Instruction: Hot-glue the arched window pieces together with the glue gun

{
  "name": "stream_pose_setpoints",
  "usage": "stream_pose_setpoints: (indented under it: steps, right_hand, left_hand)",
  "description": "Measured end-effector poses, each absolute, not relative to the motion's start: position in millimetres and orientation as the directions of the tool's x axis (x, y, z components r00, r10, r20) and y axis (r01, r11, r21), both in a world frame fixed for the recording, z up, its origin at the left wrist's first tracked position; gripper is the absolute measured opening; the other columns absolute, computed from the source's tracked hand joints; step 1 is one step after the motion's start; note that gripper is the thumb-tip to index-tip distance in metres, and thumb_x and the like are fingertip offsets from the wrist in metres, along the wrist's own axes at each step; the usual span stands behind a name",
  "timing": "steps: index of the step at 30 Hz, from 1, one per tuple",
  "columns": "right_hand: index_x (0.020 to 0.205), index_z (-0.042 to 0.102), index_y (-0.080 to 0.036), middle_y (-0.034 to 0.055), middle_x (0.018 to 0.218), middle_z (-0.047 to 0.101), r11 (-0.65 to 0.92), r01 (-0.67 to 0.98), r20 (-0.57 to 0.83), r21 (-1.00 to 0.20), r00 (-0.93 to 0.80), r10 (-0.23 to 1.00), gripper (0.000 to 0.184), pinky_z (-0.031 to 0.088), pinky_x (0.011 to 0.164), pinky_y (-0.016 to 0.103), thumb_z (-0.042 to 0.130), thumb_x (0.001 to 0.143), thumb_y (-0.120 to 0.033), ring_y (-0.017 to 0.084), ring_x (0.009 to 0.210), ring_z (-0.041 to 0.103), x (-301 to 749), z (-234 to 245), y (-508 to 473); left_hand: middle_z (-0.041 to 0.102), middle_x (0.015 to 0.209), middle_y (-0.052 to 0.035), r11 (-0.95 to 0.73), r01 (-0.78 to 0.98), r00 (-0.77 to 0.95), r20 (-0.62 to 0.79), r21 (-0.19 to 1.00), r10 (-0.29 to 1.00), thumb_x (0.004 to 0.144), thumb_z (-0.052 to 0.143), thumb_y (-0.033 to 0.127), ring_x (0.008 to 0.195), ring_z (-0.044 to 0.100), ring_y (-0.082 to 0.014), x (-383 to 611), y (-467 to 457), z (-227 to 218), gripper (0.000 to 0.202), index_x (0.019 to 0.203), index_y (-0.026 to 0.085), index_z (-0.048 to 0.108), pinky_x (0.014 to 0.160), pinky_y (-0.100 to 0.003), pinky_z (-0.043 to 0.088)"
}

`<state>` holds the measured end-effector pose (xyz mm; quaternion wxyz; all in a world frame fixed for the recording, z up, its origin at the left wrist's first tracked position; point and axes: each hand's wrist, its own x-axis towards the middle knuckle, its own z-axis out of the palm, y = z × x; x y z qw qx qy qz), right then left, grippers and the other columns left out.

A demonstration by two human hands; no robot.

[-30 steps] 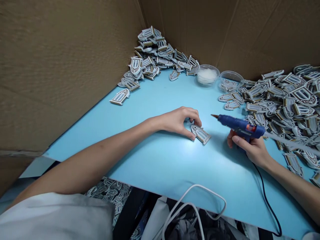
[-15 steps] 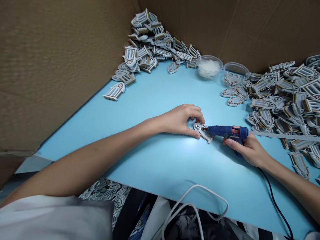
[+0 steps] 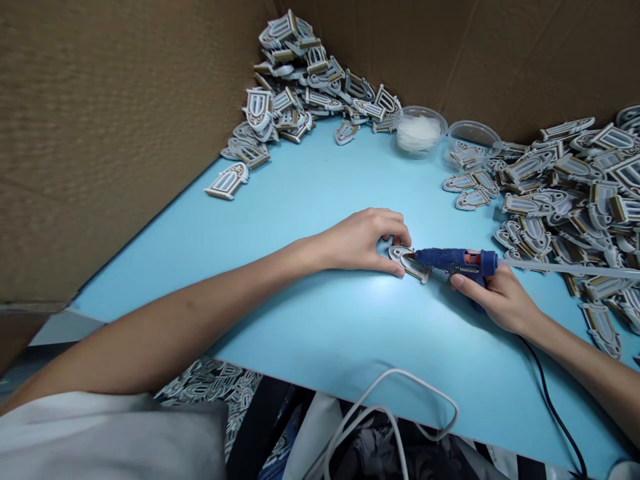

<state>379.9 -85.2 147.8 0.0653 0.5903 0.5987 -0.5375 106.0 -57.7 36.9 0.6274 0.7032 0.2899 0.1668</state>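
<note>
At the near edge of my blue table, a white cable loops below the rim, and the black cord of the tool runs off past my right forearm.

Mid-table, my left hand is pinched shut on a small arch-shaped piece, thumb and fingertips pinning its rounded end flat to the surface. My right hand is wrapped tight round the handle of a blue glue gun, whose nozzle rests on the piece, just beside my left fingertips. A pale glue stick juts from the back of the gun.

By its look the piece is light, thin and stiff, a layered cut-out with fine bars that could snap. I judge it best held by its solid outer frame, well clear of the hot tip, and pressed down, since something this light would skid on the smooth table.

Farther off, a heap of the same pieces spreads along the right, and one lone piece lies to the left. At the back stand two clear round tubs: one holds something white — what, I cannot tell — and the other seems to hold a few pieces. A second heap fills the far corner against the cardboard walls.
</note>
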Motion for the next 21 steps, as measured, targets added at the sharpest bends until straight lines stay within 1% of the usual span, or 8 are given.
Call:
stream_pose_setpoints:
  steps: [5, 11, 15, 21]
  right_hand:
    - [0.064, 0.058, -0.023, 0.0052, 0.067, 0.058, -0.268, 0.777, -0.711, -0.569, -0.301, 0.636, 0.039, 0.046, 0.064, 0.035, 0.06, 0.094, -0.048, 0.026, 0.08, 0.06, 379.3, 148.1, -84.5]
    - [0.066, 0.06, -0.022, 0.0041, 0.065, 0.056, -0.269, 0.781, -0.716, -0.563, -0.3, 0.63, 0.039, 0.043, 0.065, 0.034, 0.058, 0.094, -0.049, 0.025, 0.079, 0.058, 378.2, 149.1, -84.1]
    - [0.064, 0.058, -0.022, 0.0034, 0.064, 0.053, -0.27, 0.788, -0.724, -0.553, -0.295, 0.624, 0.041, 0.041, 0.066, 0.033, 0.058, 0.094, -0.05, 0.024, 0.079, 0.056, 377.6, 149.4, -83.4]
    - [0.067, 0.055, -0.022, 0.0021, 0.064, 0.052, -0.258, 0.78, -0.715, -0.57, -0.317, 0.623, 0.04, 0.039, 0.066, 0.033, 0.057, 0.094, -0.05, 0.022, 0.075, 0.053, 377.6, 148.5, -84.4]
  left_hand:
    - [0.071, 0.099, -0.0066, -0.054, 0.183, 0.778, -0.111, 0.982, 0.619, 0.083, 0.087, 0.043, 0.091, 0.064, -0.0181, 105.6, -57.9, 36.0, 0.036, 0.103, 0.016, 0.075, 0.084, -0.027, 0.045]
    - [0.071, 0.099, -0.0066, -0.063, 0.176, 0.78, -0.1, 0.982, 0.617, 0.083, 0.087, 0.043, 0.092, 0.064, -0.0179, 105.1, -58.2, 35.8, 0.037, 0.105, 0.016, 0.075, 0.084, -0.027, 0.045]
    - [0.071, 0.099, -0.0065, -0.067, 0.18, 0.782, -0.102, 0.981, 0.615, 0.083, 0.086, 0.042, 0.092, 0.064, -0.0177, 105.1, -57.8, 36.4, 0.037, 0.105, 0.015, 0.075, 0.084, -0.027, 0.045]
    - [0.071, 0.1, -0.0064, -0.066, 0.18, 0.783, -0.103, 0.981, 0.614, 0.084, 0.085, 0.044, 0.092, 0.065, -0.0177, 105.4, -57.4, 37.8, 0.036, 0.106, 0.016, 0.074, 0.085, -0.027, 0.046]
